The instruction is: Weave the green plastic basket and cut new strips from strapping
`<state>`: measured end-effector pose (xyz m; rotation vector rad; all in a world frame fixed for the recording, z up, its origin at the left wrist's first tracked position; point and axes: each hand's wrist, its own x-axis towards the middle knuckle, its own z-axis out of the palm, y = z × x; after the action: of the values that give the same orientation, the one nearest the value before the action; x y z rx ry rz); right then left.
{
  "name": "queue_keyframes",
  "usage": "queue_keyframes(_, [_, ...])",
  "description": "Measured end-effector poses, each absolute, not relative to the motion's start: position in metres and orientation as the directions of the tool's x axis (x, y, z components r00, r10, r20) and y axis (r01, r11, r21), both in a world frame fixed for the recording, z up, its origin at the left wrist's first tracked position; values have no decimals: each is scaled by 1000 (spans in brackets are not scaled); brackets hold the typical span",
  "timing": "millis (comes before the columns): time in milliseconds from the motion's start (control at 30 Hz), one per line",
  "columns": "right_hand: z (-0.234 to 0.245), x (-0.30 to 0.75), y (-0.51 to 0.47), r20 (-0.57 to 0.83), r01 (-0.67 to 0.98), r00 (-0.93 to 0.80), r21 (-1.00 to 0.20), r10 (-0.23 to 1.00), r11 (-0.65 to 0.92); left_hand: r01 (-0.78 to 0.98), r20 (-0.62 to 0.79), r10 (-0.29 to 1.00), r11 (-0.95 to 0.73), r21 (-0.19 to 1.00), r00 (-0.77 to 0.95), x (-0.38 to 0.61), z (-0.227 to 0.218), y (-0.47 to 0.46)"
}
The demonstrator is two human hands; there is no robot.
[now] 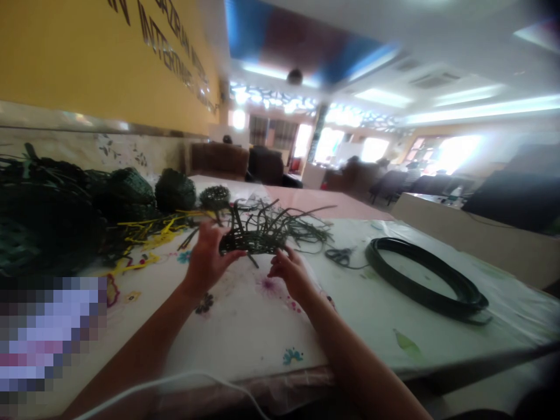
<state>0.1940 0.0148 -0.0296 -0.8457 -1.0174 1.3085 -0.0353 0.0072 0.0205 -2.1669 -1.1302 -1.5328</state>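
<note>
pale cloth covers the surface (249,326), with a yellow wall (87,64) at ten o'clock. directions run from the dark green basket (254,241), which sits mid-surface between both hands, its loose ends fanning out from twelve to two. the left hand (209,256) cups its nine o'clock end, partly closed, thumb along the near side. the right hand (291,272) is half curled at four o'clock, fingertips at the rim; i cannot tell whether they pinch a strip.

the step looks like weaving the basket's side; the next move seems to call for a steady left hold and right fingers threading a strip.

woven pieces (175,190) and yellow strips (164,236) crowd nine to eleven. scissors (339,255) and a coil (415,294) limit three to four. more room shows at five; the near edge and a white cord (175,379) lie toward six and seven.
</note>
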Motion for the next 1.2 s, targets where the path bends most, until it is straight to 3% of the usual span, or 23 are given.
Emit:
queue_keyframes(267, [-27,195,15,98,-374,-5,-923,995,89,706,870,464,-671,225,164,-36,15,13])
queue_keyframes(467, [-25,196,14,114,-362,3,-926,993,107,678,842,519,-673,295,149,-37,14,14])
queue_keyframes(733, [-18,197,9,117,-172,76,-977,990,129,682,836,534,-659,319,125,-37,10,15])
queue_keyframes(833, [-12,198,1,348,112,318,-938,882,329,694,819,556,-646,319,140,-35,9,13])
queue_keyframes(900, [-5,197,-8,578,319,354,-814,736,485,715,817,554,-636,290,162,-32,8,12])
queue_keyframes(1000, [14,190,-21,753,422,173,-640,635,643,744,810,546,-628,229,212,-29,8,10])
queue_keyframes(1100, [36,177,-24,775,451,-33,-552,631,702,758,804,535,-629,173,261,-28,8,9])
queue_keyframes(1200, [52,162,-16,777,444,-132,-509,616,738,765,803,516,-632,122,299,-27,8,7])
